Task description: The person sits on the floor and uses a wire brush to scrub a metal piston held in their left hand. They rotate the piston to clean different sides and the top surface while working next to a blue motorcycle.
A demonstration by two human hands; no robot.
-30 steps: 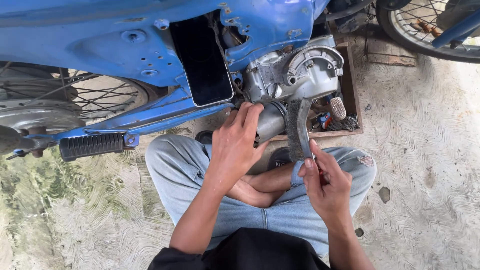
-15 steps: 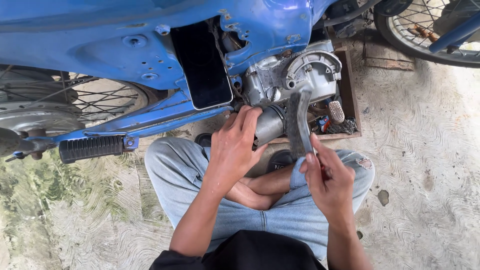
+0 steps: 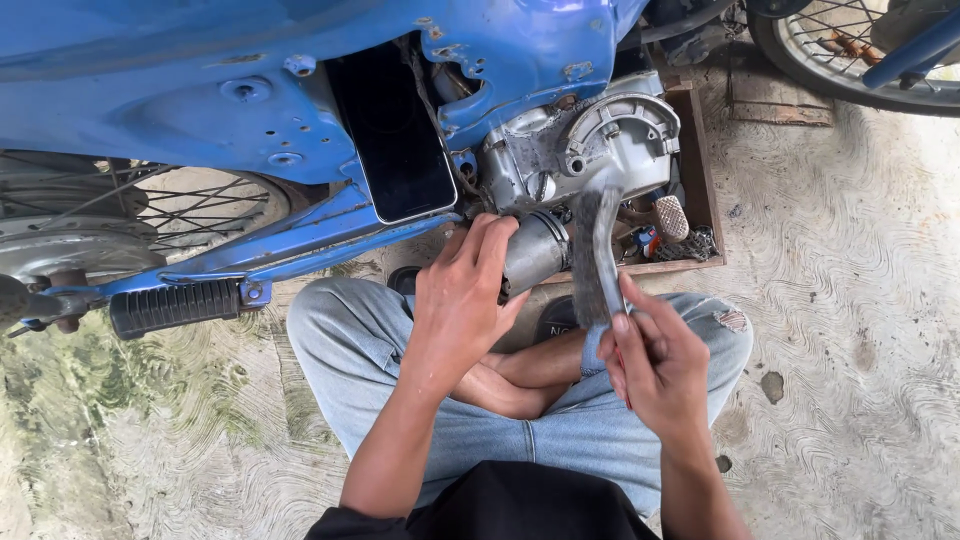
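A person sat cross-legged on rough concrete beside a blue motorcycle (image 3: 250, 110), seen from above. The right hand (image 3: 655, 365) was closed around the lower end of a grey, flat lever-like part (image 3: 597, 255), with the fingers curled and the thumb pressed against its side. That part ran almost straight up and down in the view, its top end reaching the round silver engine cover (image 3: 620, 135) and its bottom end in the hand above the person's lap.

The left hand (image 3: 460, 300) lay palm down with its fingers spread loosely over a short grey metal cylinder (image 3: 533, 250) that jutted from the engine. It rested on the cylinder rather than clenching it.

A dark phone (image 3: 393, 135) leaned upright against the blue frame, screen blank. A black ribbed footpeg (image 3: 175, 308) stuck out to the left, below a spoked wheel (image 3: 150, 215).

Behind the engine sat a shallow wooden tray (image 3: 700, 175), holding small parts, among them a pale oval piece; the rest were too small to identify.
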